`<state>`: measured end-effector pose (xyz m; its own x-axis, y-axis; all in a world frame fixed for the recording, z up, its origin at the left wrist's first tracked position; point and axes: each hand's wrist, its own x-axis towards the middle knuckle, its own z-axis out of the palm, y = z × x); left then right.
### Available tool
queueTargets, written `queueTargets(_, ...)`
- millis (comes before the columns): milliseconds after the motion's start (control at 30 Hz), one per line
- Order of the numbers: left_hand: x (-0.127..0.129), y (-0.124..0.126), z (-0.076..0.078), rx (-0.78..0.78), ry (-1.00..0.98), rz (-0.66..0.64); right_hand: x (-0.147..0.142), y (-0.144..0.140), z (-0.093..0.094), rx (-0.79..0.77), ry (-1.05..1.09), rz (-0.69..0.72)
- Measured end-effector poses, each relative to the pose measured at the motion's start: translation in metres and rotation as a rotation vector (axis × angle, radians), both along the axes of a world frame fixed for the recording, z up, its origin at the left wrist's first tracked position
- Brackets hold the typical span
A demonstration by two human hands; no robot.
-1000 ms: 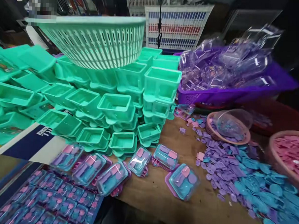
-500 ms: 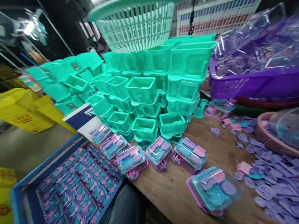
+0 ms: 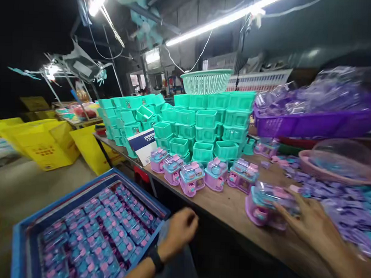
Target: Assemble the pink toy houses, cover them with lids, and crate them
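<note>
My right hand (image 3: 314,222) is at the right end of a row of small toy boxes, its fingers stretched out and apart. Thumb and forefinger overlap the nearest toy box (image 3: 262,206), lilac below and turquoise under a clear lid; whether they touch it I cannot tell. My left hand (image 3: 180,231), with a dark band at its wrist, hangs loosely curled in front of the table edge, nothing visible in it. Farther along the row stand more such toy boxes, among them one (image 3: 192,180) close to the edge.
A blue crate (image 3: 94,178) full of similar toy boxes stands lower left. Turquoise tubs (image 3: 206,119) are stacked behind the row, with a pale green basket (image 3: 206,81) on top. Lilac parts (image 3: 333,198) lie loose at right, near a purple basket (image 3: 312,126) of clear covers.
The view has tilted up, showing lamps and the room behind. My left hand has come into view, and my right hand, barely a blur at the edge before, is now at the nearest toy box.
</note>
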<state>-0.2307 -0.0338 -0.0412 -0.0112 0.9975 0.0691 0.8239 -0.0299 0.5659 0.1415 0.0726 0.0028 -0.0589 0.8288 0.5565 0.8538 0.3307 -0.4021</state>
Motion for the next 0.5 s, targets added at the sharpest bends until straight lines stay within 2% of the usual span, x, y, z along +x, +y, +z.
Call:
queueTargets(100, -0.029, 0.033, 0.033, 0.352, -0.100, 0.233, -0.010, -0.002, 0.020, -0.049, 0.017, -0.106)
queueTargets(167, -0.035, 0.057, 0.043, 0.481, -0.169, 0.288, -0.015, 0.000, 0.032, -0.105, 0.055, -0.059)
queueTargets(267, -0.027, 0.085, 0.043, 0.582, -0.249, 0.313, -0.019, -0.002, 0.037, -0.219, 0.170, 0.113)
queueTargets(333, -0.021, 0.092, 0.039, 0.624, -0.283, 0.337, -0.021, -0.009, 0.034, -0.299, 0.234, 0.148)
queueTargets(400, -0.017, 0.090, 0.035, 0.651, -0.303, 0.365, -0.024, -0.018, 0.028, -0.329, 0.235, 0.092)
queueTargets(500, -0.014, 0.073, 0.030, 0.652, -0.311, 0.406, -0.034, -0.034, 0.019, -0.206, 0.164, -0.068)
